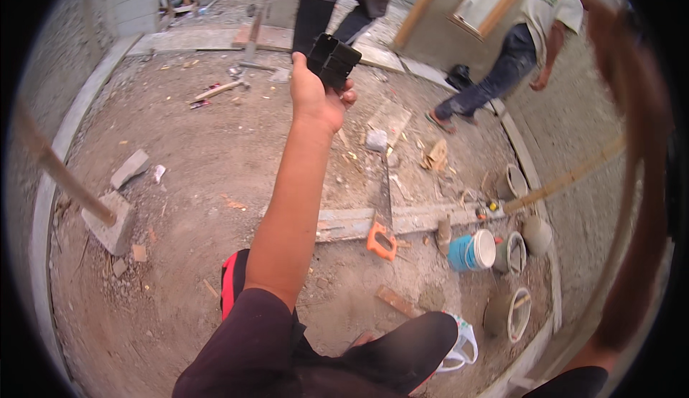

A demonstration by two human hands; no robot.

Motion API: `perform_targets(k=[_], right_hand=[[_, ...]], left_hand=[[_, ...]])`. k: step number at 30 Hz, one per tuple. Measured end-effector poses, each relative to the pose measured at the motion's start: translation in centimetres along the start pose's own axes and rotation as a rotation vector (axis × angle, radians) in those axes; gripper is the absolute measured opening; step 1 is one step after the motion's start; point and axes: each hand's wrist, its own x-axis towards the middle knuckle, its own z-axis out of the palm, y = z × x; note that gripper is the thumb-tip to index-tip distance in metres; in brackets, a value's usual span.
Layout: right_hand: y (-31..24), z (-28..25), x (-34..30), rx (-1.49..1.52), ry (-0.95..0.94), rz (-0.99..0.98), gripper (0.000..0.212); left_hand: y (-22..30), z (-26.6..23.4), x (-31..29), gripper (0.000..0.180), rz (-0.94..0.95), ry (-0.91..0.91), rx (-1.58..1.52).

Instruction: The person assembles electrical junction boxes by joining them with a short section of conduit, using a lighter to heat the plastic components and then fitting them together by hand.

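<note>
My left arm stretches forward over the dirt floor. At its end my left hand is closed around a black rectangular case with a ridge across its middle. The thumb lies along the case's left side, and fingers curl round its lower right. Raised close to the right rim of the view is my right hand. It is dark and blurred, so its fingers cannot be made out, nor whether it holds anything. On the ground below the left hand lies a handsaw with an orange handle.
A hammer lies at the far left. A slanted pole meets a concrete block. On the right stand a blue bucket and several grey pails. Two people are at the back; a long board crosses the floor.
</note>
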Motion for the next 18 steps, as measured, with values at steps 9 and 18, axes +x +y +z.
perform_targets(k=[9, 18], right_hand=[[-5.4, 12.7, -8.0, 0.44, -0.517, 0.065, 0.069], [-4.6, 14.4, -7.2, 0.429, -0.36, -0.05, 0.074]], left_hand=[[9.4, -0.9, -4.0, 0.046, 0.295, -0.007, 0.025], [9.0, 1.8, -6.8, 0.033, 0.373, -0.144, 0.179]])
